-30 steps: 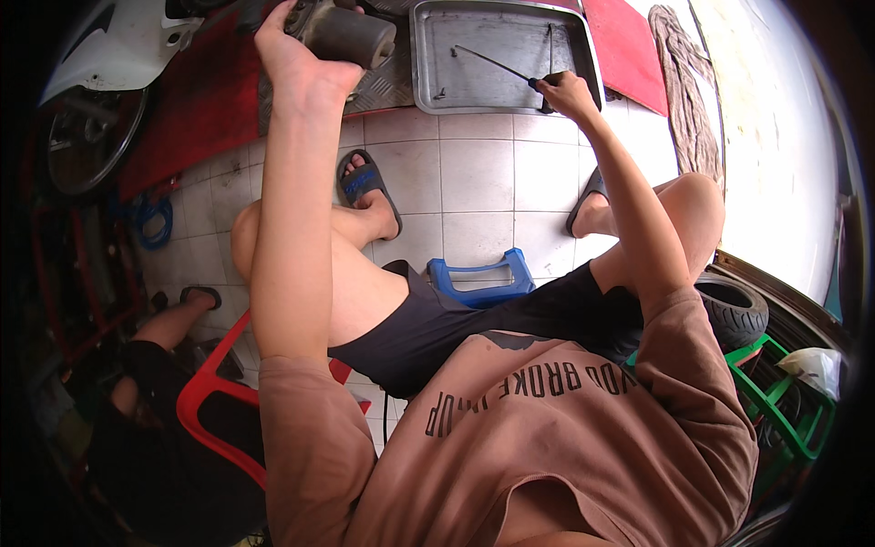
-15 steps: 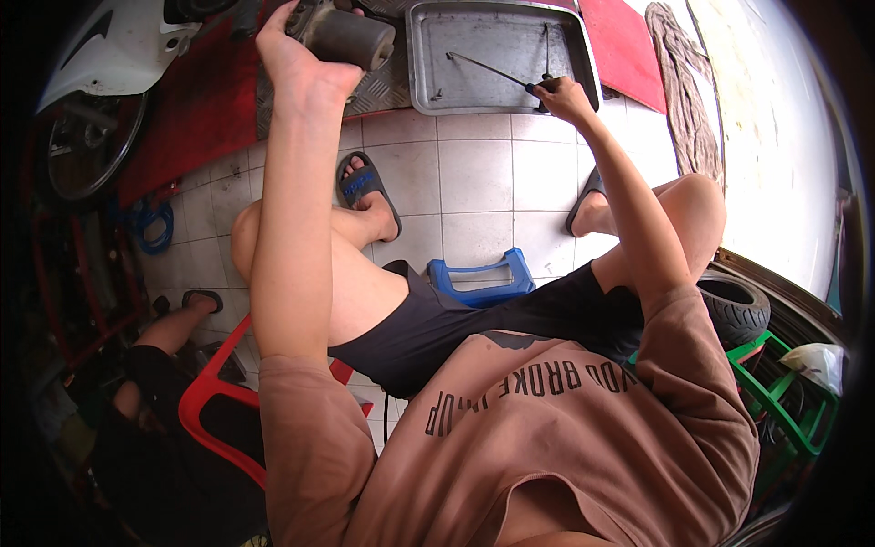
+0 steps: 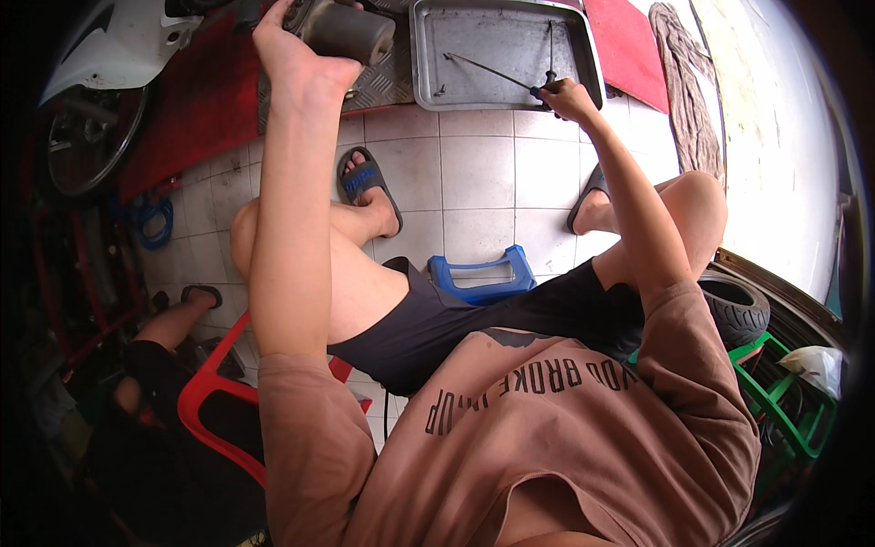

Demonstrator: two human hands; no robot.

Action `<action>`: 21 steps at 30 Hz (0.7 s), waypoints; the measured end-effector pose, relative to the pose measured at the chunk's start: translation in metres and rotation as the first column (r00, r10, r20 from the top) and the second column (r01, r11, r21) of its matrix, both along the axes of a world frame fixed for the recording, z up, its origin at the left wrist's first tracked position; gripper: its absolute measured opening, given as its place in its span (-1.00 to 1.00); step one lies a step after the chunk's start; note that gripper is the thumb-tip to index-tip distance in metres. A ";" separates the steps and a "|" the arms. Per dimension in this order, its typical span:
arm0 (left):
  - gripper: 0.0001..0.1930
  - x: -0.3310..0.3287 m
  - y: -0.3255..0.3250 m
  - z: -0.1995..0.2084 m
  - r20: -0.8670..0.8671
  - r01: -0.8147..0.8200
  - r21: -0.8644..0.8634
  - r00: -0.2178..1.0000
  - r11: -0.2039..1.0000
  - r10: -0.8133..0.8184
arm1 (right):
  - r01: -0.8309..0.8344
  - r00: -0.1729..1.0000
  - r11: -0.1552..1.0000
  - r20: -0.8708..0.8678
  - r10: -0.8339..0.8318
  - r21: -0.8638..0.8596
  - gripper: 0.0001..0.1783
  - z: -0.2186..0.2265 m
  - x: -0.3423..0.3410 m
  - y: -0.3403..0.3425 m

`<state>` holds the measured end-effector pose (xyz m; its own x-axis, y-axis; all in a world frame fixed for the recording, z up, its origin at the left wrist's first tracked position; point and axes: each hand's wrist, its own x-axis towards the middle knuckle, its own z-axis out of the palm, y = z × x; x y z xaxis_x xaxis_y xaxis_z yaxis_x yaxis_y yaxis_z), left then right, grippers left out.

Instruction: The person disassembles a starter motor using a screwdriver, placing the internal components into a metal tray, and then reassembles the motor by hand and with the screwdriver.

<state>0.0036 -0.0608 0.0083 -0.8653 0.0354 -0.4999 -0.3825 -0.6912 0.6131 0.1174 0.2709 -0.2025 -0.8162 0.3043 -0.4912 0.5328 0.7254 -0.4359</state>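
Note:
At the upper left, my left hand [image 3: 290, 56] is closed round a dark metal cylinder [image 3: 357, 35] that looks like a small electric motor; its far end is cut off by the frame's top edge. My right hand [image 3: 567, 97] grips the handle of a screwdriver [image 3: 492, 73] over the near right part of a grey metal tray [image 3: 507, 103]. The shaft slants left, with a tiny dark piece at its tip. Beside that hand a second screwdriver [image 3: 550, 50] lies in the tray, its handle close to my fingers. A small screw [image 3: 440, 90] rests near the tray's left wall.
Red mats [image 3: 205, 118] flank the tray, with a white motorbike part [image 3: 118, 50] and a wheel [image 3: 96, 137] at left. A brown cloth [image 3: 684, 91] hangs at right. Between my legs stands a blue stool [image 3: 483, 278]. Another person's leg [image 3: 169, 324] shows at lower left.
The tray and mats sit slightly farther right in the picture. Both hands keep their grips, and my right hand with the screwdriver has hardly moved.

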 end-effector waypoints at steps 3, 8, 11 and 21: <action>-0.69 0.000 0.000 0.001 -0.009 0.017 0.009 1.000 1.000 -0.017 | 0.001 1.000 1.000 0.008 -0.001 -0.019 -0.54 0.000 -0.001 0.001; -0.70 0.000 0.002 -0.002 -0.007 0.014 0.012 1.000 1.000 -0.014 | -0.073 0.997 0.997 -0.034 0.073 0.015 -0.59 0.000 -0.004 -0.001; -0.69 0.002 0.001 0.001 0.004 0.006 -0.009 1.000 1.000 -0.006 | -0.091 0.995 0.996 -0.029 0.091 0.010 -0.62 0.003 -0.007 -0.002; -0.69 0.000 -0.003 -0.001 -0.006 0.022 -0.008 1.000 1.000 -0.022 | -0.129 0.991 0.992 -0.018 0.129 0.004 -0.62 0.004 -0.005 0.000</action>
<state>0.0034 -0.0638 0.0071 -0.8672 0.0508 -0.4954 -0.3942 -0.6777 0.6207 0.1121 0.2712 -0.1985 -0.8577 0.1969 -0.4750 0.4263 0.7888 -0.4428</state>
